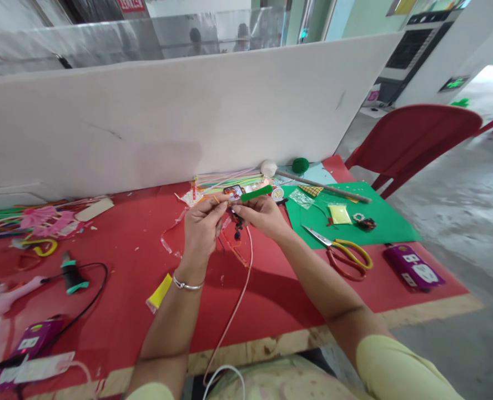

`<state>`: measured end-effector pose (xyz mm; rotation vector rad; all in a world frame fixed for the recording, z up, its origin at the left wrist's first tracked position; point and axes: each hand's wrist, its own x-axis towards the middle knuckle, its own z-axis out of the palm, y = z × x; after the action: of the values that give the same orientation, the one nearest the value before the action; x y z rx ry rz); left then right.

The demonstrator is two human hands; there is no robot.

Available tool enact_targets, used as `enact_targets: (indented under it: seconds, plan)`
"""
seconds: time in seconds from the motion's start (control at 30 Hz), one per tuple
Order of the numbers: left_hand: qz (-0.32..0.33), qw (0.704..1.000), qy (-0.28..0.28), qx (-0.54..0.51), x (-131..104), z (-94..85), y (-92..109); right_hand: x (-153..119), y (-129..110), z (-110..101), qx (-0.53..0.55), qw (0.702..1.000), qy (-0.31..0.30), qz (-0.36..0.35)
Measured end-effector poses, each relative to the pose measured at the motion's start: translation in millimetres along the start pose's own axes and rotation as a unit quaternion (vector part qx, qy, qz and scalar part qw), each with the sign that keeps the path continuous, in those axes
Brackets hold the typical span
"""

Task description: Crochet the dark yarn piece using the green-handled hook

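Note:
My left hand (205, 221) is closed in a pinch over the middle of the red table, with a thin orange strip (216, 199) showing at its fingertips. Close beside it, my right hand (265, 215) is also closed, thumb and fingers pressed together. A bright green strip (257, 193) sticks out along the top of the right fingers, its left end between the two hands. Just behind the fingertips is a phone (233, 191) with a lit picture, partly covered. Small dark beads or lumps (237, 230) show below the hands. What exactly meets between the fingertips is too small to tell.
Red-and-yellow scissors (348, 258) lie partly on a green sheet (383, 216), near a yellow packet (340, 214). A purple box (413, 268) sits at right. Pink glue gun (15, 294) and cutter (72, 275) lie left. A pink cable (234, 311) crosses the front edge. A white board (230, 111) stands behind.

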<state>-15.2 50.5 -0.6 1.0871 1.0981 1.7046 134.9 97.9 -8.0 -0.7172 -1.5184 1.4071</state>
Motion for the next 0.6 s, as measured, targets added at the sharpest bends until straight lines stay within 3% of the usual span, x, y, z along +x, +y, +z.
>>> enact_targets:
  seconds: [0.17,0.3,0.37,0.6]
  plan:
    - [0.019,0.999,-0.001,0.046,-3.2,0.3,5.0,0.7,-1.2,-11.6,0.079,0.997,0.006,0.001]
    - [0.024,0.998,-0.009,0.064,-5.4,2.4,7.0,2.9,-0.2,-14.6,0.137,0.981,-0.079,0.113]
    - [0.030,0.997,-0.015,0.072,-5.5,2.7,7.2,3.8,0.1,-12.4,0.172,0.970,-0.094,0.141]
    - [0.037,0.997,-0.046,0.046,-4.6,-1.4,5.7,-1.0,-3.6,-4.1,0.138,0.988,-0.041,0.057]
